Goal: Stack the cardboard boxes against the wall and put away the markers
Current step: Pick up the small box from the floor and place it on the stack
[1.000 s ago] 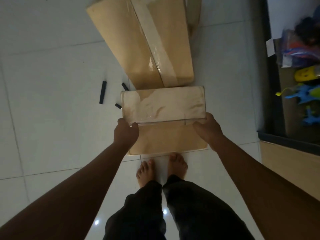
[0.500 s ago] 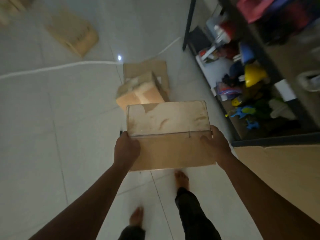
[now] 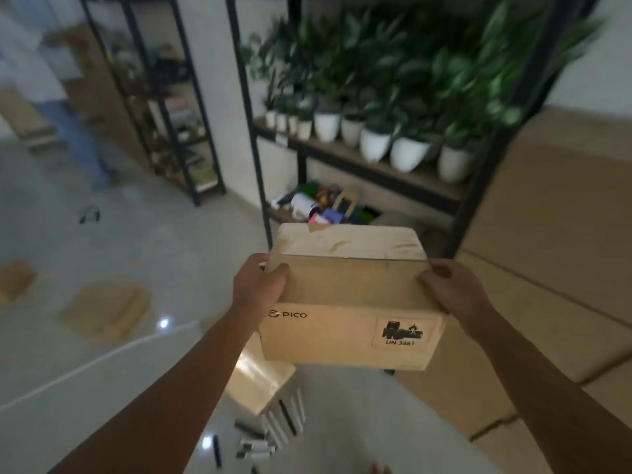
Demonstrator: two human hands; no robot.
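Head view: box (image 3: 349, 302), fingers of both hands (image 3: 261, 285) (image 3: 451, 290) pinching its sides, now lifted off floor toward stacked cartons (image 3: 547, 234); markers (image 3: 270, 436) remain.

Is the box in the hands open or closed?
Closed. The box has its top flat and sealed, held between the left hand and right hand.

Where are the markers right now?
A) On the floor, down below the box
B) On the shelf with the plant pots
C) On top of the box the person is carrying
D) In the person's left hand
A: the markers lie scattered on the floor, below the box that both hands hold up.
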